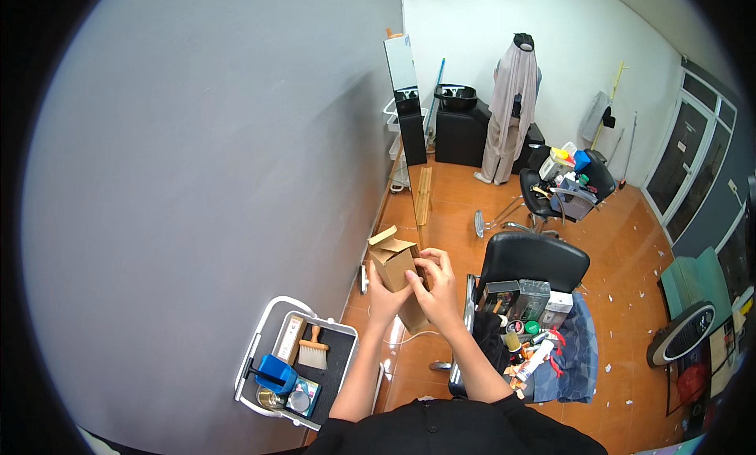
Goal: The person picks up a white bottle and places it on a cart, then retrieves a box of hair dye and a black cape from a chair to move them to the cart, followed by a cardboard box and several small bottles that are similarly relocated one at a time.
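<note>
I hold a tall brown cardboard box [394, 268] in front of me, its top flaps raised. My left hand [385, 300] grips the box from its left and near side. On the right side, my right hand [438, 288] has its fingers and thumb against the box near its upper part. What is inside the box cannot be seen. To the lower left, a white trolley [355, 343] carries a neck duster brush [313, 350], a long narrow box [290, 338], a blue container [276, 373] and a small round-lidded jar [299, 402].
A black salon chair [534, 260] at right holds boxes, jars and a white tube [536, 360]. Another loaded chair [534, 195] stands farther back. A tall mirror [407, 95] leans along the wall. A person [511, 112] stands by the black wash basin [455, 99]. Scraps litter the tiled floor.
</note>
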{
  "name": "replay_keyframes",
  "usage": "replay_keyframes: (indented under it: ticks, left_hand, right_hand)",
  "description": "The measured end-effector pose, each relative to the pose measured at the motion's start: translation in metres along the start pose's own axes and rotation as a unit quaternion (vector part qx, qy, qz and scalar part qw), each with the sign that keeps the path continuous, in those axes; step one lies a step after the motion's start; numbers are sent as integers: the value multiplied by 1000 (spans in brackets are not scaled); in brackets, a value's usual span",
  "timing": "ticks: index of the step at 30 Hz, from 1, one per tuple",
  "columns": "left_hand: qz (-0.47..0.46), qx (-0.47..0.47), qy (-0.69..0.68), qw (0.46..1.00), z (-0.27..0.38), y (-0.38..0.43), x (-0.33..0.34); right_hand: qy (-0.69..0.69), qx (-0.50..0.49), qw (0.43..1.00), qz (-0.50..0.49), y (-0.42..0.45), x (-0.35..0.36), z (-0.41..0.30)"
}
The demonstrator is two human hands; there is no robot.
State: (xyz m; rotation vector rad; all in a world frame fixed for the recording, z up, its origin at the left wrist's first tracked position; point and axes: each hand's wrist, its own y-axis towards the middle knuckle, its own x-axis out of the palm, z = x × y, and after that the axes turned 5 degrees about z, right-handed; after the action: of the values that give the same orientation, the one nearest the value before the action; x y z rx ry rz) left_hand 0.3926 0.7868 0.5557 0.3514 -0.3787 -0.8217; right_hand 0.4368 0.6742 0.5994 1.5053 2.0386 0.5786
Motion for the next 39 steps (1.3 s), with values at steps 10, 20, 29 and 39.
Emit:
replay_keyframes:
  ticks: [10, 20, 29, 39]
  left_hand:
    - [53, 19, 11, 998, 3, 1, 5]
    - [61, 35, 35, 997, 3, 1, 6]
    - [56, 31, 14, 998, 3, -1, 7]
    - [54, 23, 32, 998, 0, -2, 6]
  right_hand:
    - [32, 23, 999, 20, -3, 6, 0]
    - [62, 37, 995, 69, -10, 14, 7]
    - [97, 64, 992, 52, -10, 7, 2]
    - [141, 91, 984, 65, -11, 5, -4]
